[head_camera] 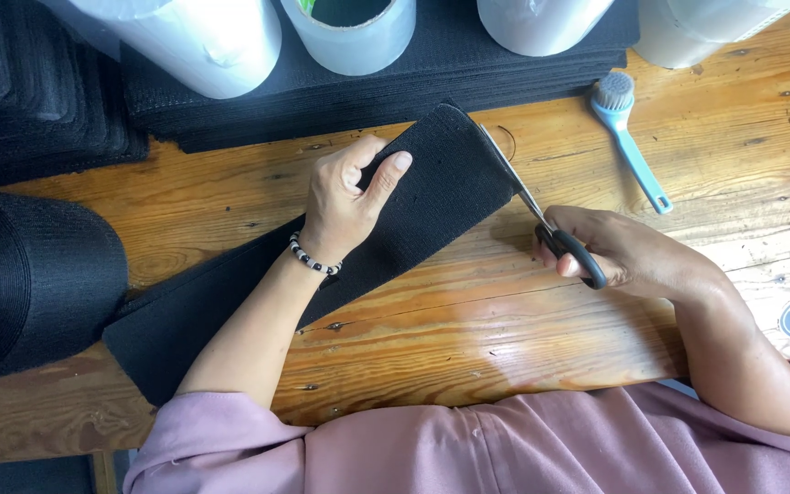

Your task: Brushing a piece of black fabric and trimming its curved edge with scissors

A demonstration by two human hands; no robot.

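Left hand [345, 197]: fingers curled, thumb on top, pinching the black fabric strip [432, 197] near its far end. Right hand [619, 252]: fingers through the handles of the scissors [546, 224], closed around them; blades almost shut, lying along the strip's cut end. Strip runs diagonally across the wooden table [523, 320]. Blue brush [628, 137] right of the strip, well apart. Tape rolls [354, 32] and stacked black fabric [368, 87] beyond it; black fabric roll [29, 279] to its left.
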